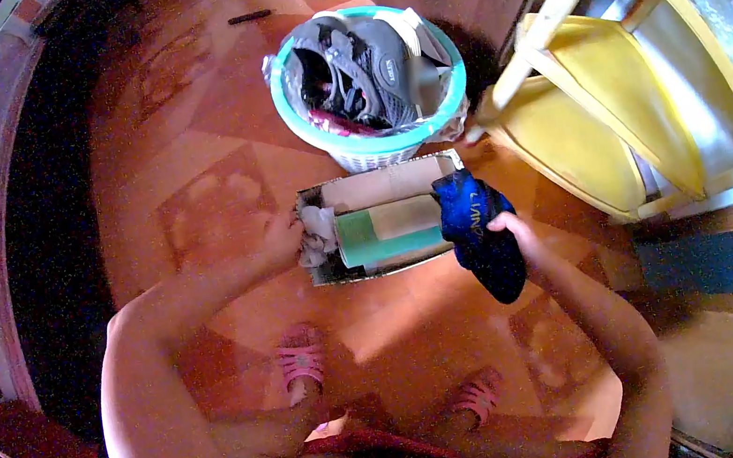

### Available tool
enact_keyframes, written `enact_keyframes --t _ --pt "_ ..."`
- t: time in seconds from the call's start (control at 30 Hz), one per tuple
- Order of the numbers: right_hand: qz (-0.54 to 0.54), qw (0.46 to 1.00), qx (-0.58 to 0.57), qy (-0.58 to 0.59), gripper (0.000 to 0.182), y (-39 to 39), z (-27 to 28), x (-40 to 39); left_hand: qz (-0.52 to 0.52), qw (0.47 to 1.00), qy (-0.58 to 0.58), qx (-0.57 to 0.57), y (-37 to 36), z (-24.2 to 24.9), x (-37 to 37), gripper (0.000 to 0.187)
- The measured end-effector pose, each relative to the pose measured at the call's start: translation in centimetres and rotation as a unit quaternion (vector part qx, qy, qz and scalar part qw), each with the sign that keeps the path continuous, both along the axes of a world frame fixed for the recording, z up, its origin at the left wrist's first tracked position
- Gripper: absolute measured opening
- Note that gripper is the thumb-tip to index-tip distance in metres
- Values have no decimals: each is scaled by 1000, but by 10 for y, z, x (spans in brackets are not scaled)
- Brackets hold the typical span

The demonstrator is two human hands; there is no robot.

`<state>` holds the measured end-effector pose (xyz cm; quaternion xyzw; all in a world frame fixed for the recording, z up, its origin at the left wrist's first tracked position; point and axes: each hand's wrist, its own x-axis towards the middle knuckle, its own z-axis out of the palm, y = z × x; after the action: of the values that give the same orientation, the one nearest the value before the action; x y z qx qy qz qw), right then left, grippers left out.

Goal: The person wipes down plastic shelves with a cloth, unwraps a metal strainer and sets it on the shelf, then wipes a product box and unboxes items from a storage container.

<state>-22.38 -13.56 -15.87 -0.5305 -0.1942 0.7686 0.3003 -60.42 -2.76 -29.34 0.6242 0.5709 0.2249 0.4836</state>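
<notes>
An open cardboard box is in front of me, with a green panel inside it. At its left end my left hand is closed on the edge, right by a crumpled whitish wad in the box. My right hand grips a dark blue cloth item with gold lettering, thumb on its side. This item overlaps the box's right end in view and hangs down past its near edge.
Beyond the box stands a turquoise-rimmed basket holding grey shoes. Yellow chairs are on the right, over a wooden-edged surface. My feet in pink sandals are on the orange patterned floor. A small dark stick lies farther off.
</notes>
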Motion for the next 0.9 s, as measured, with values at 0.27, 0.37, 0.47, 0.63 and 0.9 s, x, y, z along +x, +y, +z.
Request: enact_keyframes --t 0.27,0.37,0.47,0.63,0.9 --pt "-32 998 -23 -40 53 46 2 17 63 992 58 -96 -20 26 25 41" --pt "-68 989 -15 -133 48 41 37 11 18 992 104 75 -34 85 53 61" --pt "-92 992 10 -82 49 37 41 15 -87 945 168 266 -48 121 75 80" --pt "-109 992 22 -63 50 31 71 11 -108 912 265 294 -63 86 80 97" --pt "-105 992 60 47 50 28 62 23 -51 933 109 339 -73 103 79 78"
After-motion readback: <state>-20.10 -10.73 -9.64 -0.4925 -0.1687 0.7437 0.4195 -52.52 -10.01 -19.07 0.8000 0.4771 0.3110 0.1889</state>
